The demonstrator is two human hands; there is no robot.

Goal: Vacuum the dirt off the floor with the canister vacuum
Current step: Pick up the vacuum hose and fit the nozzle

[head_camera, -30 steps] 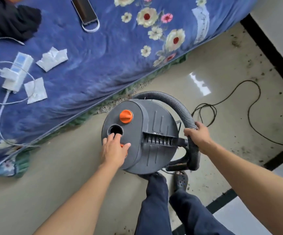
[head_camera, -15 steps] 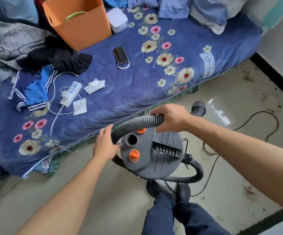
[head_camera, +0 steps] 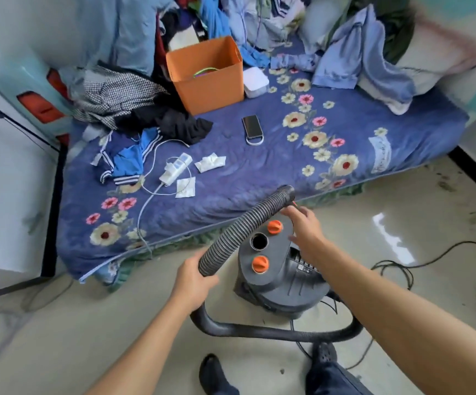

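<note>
Head view: A person standing over a canister vacuum [head_camera: 276, 277] swaps hands on its hose [head_camera: 239, 226]. Half a second earlier the right hand clutched the ribbed hose above the drum while the left hovered open at the machine's side. Now the left hand [head_camera: 194, 280] wraps its fingers round the hose at about eight o'clock from the lid. The right hand [head_camera: 306, 229] has let go, its fingers straight and spread over the lid near the hose's free end at twelve o'clock. Whether its fingertips touch that end cannot be told.

The free end sits outside the open round port [head_camera: 259, 241] between two orange knobs [head_camera: 275, 226], so the job looks to be at the setting-up stage, with no suction yet brought to the floor [head_camera: 117, 323].

The vacuum stands on the floor just beside the bed [head_camera: 259, 166], at roughly five o'clock from the frame's centre. Its body is dark grey moulded plastic, drum-shaped and grooved. The hose is black, corrugated and flexible, looping round the drum past the person's feet. The floor is glossy and pale, with dark specks of dirt [head_camera: 444, 185] at three o'clock and a thin black cord [head_camera: 436, 260] trailing at four o'clock. The bed wears a soft blue quilt printed with flowers.
</note>
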